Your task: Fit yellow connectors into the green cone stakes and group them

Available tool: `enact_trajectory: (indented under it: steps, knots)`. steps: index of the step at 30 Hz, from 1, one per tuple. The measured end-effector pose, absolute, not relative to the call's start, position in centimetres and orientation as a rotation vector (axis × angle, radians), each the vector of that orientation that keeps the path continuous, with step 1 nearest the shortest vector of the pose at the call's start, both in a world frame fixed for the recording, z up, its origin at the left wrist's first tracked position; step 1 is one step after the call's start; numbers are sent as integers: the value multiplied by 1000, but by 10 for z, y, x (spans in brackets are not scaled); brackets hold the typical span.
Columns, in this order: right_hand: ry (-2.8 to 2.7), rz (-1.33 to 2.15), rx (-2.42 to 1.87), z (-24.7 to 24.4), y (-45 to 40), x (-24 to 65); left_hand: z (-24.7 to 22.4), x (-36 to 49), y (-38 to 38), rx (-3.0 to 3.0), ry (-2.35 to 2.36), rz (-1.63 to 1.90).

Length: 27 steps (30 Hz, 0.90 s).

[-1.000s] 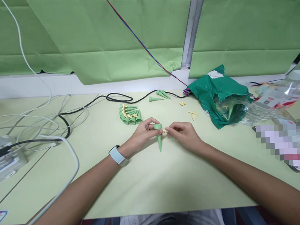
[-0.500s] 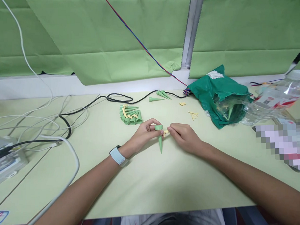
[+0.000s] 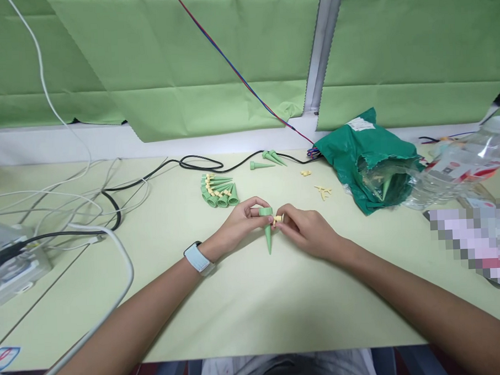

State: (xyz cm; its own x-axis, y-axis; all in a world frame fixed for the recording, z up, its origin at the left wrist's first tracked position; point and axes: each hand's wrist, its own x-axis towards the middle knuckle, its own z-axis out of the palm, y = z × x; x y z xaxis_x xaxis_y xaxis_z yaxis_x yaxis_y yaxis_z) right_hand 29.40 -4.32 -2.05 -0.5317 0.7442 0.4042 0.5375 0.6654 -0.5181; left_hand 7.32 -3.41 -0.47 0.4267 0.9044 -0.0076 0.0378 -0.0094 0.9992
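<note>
- Compared to half a second ago, the right hand [image 3: 307, 229] is less fisted; the yellow fitting [image 3: 278, 220] is pinched by its fingertips
- One green spike [image 3: 269, 239] is gripped point-down by the left hand [image 3: 241, 221], left of the green bag [image 3: 343, 156]
- Elbow room's given by the table [image 3: 255, 309] front-left of the bag, down to its near edge
- Three loose spikes [image 3: 262, 165] are spotted left of the bag

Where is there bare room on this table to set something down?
Widest: between the left forearm and right forearm, down to the near edge of the table. Smaller: between the spike cluster and the yellow pieces. Crowded: left, under cables; right, around the green bag and bottle.
</note>
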Motion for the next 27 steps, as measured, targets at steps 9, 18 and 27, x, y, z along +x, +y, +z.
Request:
enact_trajectory:
  steps: [9,18,27]
  knots:
    - [-2266,298,-955,-21,-43,293,-3,74,-35,1421,867,851]
    - [-2196,600,-1082,-17,-48,289,-1,75,-37,1433,861,852]
    - [-2251,476,-1077,-17,-49,288,-1,76,-38,1438,843,849]
